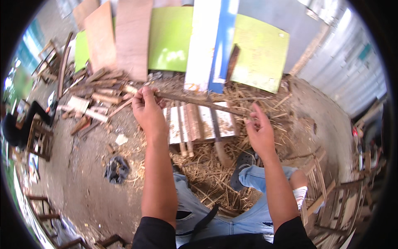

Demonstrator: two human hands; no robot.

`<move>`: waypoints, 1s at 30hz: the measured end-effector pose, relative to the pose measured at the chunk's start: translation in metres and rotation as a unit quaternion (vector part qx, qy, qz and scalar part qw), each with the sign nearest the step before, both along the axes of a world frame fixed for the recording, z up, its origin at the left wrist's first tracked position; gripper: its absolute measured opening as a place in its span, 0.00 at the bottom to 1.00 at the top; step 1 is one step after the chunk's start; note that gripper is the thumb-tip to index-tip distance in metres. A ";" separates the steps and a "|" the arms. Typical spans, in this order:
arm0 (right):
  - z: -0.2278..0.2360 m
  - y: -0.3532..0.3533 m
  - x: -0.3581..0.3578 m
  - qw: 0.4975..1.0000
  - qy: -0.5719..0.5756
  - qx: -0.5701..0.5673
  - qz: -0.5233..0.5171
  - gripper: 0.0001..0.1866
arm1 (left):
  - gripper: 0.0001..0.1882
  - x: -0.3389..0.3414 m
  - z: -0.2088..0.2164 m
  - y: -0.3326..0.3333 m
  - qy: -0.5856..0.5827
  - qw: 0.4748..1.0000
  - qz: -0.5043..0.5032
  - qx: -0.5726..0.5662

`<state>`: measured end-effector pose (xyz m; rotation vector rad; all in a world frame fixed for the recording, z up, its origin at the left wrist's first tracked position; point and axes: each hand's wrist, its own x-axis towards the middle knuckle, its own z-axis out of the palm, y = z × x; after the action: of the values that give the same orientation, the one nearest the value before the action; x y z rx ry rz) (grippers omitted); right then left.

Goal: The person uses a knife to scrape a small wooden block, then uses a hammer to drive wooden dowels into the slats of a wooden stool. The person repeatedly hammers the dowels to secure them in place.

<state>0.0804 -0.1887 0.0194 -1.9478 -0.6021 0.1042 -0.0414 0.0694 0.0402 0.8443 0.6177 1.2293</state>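
"Wooden strip [199, 102]: location, grip?"
"Frame centre; left hand [147, 111] pinching one end, right hand [261, 132] loosely spread near the other."
"Step?"
"Apparently handling; steadying it would call for closing the right hand."

A tall white panel [205, 43] and a narrow blue strip [222, 43] stand between 2 flat lime-green panels [171, 39]. Corrugated grey metal sheeting [346, 62] rises at right. A crumpled black plastic bag [116, 170] lies on the brown dirt floor [78, 182]; a brown wooden frame [40, 140] stands at far left.
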 end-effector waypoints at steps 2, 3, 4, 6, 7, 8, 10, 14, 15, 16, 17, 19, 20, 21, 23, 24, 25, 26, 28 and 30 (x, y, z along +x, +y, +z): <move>0.025 -0.032 -0.002 0.996 -0.074 -0.020 0.039 0.26 | 0.09 0.011 0.003 -0.026 0.004 0.997 -0.080 -0.023; 0.035 -0.048 -0.006 0.996 -0.084 -0.016 0.037 0.20 | 0.10 0.015 0.005 -0.042 -0.002 0.992 -0.126 -0.032; 0.045 -0.064 -0.008 0.987 -0.151 -0.039 0.033 0.20 | 0.11 0.019 0.007 -0.059 -0.006 0.983 -0.177 -0.042; 0.063 -0.106 -0.009 0.957 -0.263 -0.122 0.001 0.20 | 0.18 0.020 0.010 -0.096 0.025 0.963 -0.261 -0.058; 0.069 -0.130 -0.009 0.944 -0.315 -0.102 -0.012 0.19 | 0.14 0.022 0.010 -0.119 -0.005 0.957 -0.283 -0.063; 0.075 -0.153 -0.010 0.930 -0.354 -0.094 -0.030 0.19 | 0.15 0.023 0.012 -0.139 0.001 0.946 -0.318 -0.063; 0.082 -0.201 -0.020 0.930 -0.336 -0.142 -0.053 0.19 | 0.11 0.027 0.016 -0.182 0.014 0.930 -0.356 -0.088; 0.085 -0.288 -0.050 0.916 -0.339 -0.195 -0.093 0.16 | 0.08 0.037 0.026 -0.270 0.035 0.881 -0.468 -0.061; 0.082 -0.307 -0.058 0.912 -0.322 -0.229 -0.108 0.16 | 0.09 0.043 0.029 -0.287 0.048 0.868 -0.490 -0.069; 0.076 -0.323 -0.062 0.914 -0.304 -0.230 -0.135 0.16 | 0.09 0.047 0.030 -0.303 0.054 0.854 -0.515 -0.046; 0.069 -0.338 -0.064 0.917 -0.285 -0.232 -0.158 0.16 | 0.11 0.050 0.030 -0.317 0.035 0.833 -0.551 -0.019; 0.049 -0.367 -0.067 0.915 -0.249 -0.246 -0.199 0.15 | 0.20 0.051 0.029 -0.336 0.061 0.811 -0.580 0.050; 0.039 -0.382 -0.067 0.909 -0.271 -0.237 -0.210 0.15 | 0.22 0.049 0.030 -0.337 0.092 0.816 -0.563 0.093; 0.028 -0.398 -0.066 0.908 -0.194 -0.274 -0.250 0.14 | 0.24 0.047 0.031 -0.338 0.111 0.819 -0.546 0.141; 0.007 -0.435 -0.058 0.887 -0.107 -0.320 -0.315 0.13 | 0.27 0.044 0.034 -0.328 0.135 0.814 -0.535 0.183; -0.004 -0.454 -0.053 0.868 -0.052 -0.348 -0.350 0.13 | 0.25 0.041 0.037 -0.318 0.145 0.813 -0.528 0.197; -0.013 -0.475 -0.049 0.852 -0.011 -0.366 -0.373 0.13 | 0.24 0.041 0.040 -0.307 0.156 0.819 -0.518 0.191; -0.023 -0.494 -0.044 0.833 0.038 -0.382 -0.397 0.14 | 0.23 0.041 0.042 -0.296 0.179 0.824 -0.505 0.183; -0.043 -0.524 -0.033 0.814 0.042 -0.407 -0.412 0.14 | 0.17 0.039 0.042 -0.278 0.183 0.838 -0.462 0.227; -0.063 -0.540 -0.018 0.807 0.044 -0.411 -0.422 0.13 | 0.16 0.038 0.040 -0.261 0.193 0.854 -0.436 0.207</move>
<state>0.0620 -0.7283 -0.0437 -2.8558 0.5302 -0.1367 -0.0035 -0.1918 0.0803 1.5431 0.2034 0.3389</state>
